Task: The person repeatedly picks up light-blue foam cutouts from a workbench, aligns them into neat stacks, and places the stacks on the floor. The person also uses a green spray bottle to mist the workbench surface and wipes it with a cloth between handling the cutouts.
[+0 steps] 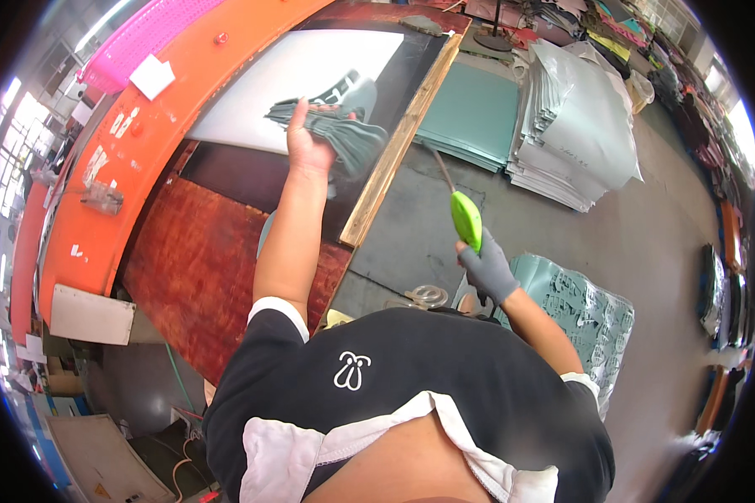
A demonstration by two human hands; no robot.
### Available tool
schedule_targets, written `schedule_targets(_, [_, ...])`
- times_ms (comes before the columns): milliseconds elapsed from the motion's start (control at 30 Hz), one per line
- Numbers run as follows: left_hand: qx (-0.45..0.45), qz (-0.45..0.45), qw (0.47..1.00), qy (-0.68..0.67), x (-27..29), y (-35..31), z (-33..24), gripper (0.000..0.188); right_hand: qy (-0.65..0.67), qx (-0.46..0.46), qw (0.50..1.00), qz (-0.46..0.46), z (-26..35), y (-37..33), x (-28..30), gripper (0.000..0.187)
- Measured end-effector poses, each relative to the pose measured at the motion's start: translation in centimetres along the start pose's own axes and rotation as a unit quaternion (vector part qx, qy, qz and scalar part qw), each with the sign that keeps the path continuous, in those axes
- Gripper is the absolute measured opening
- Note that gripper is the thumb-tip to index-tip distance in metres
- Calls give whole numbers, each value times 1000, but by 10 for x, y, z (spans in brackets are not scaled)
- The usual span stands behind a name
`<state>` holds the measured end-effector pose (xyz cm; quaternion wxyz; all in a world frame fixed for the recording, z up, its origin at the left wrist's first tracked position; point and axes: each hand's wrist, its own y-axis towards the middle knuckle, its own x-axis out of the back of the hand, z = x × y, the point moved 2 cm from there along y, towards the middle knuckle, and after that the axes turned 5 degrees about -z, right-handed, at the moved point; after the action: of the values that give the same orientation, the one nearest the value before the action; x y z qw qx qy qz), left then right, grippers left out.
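Observation:
My bare left hand (312, 152) is raised above a white board (247, 105), closed on a fanned stack of grey-green cut pieces (350, 141). Its thumb points up while the fingers hold the stack's far side; motion smears the lower pieces. Below and to the right, my right hand (491, 275) wears a grey glove with bare fingertips showing. Wrapped in it is a tool with a bright green handle (466, 220) and a thin shaft pointing away and to the left. What kind of tip the shaft has is too blurred to tell.
An orange machine beam (164, 126) arches over the left side, with a pink basket (147, 38) on top. A wooden strip (404, 138) edges the work surface. Beyond it lie green sheets (471, 101) and a tall grey sheet pile (580, 126). Cut-out scrap sheets (600, 323) sit at my right.

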<state>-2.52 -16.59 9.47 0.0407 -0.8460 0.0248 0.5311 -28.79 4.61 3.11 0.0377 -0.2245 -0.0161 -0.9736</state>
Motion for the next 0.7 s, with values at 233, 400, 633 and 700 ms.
schedule_targets(233, [153, 413, 888, -131, -19, -23, -15, 33, 47, -123, 991, -11, 6, 2, 12, 40])
schedule_targets(400, [288, 576, 724, -247, -41, -58, -24, 26, -8, 60, 986, 154, 28, -7, 8, 46])
schedule_targets(633, [234, 682, 693, 1, -50, -96, -40, 30, 60, 85, 976, 190, 41, -18, 10, 46])
schedule_targets(700, [248, 717, 650, 41, -43, -97, -43, 29, 71, 111, 972, 192, 42, -20, 6, 46])
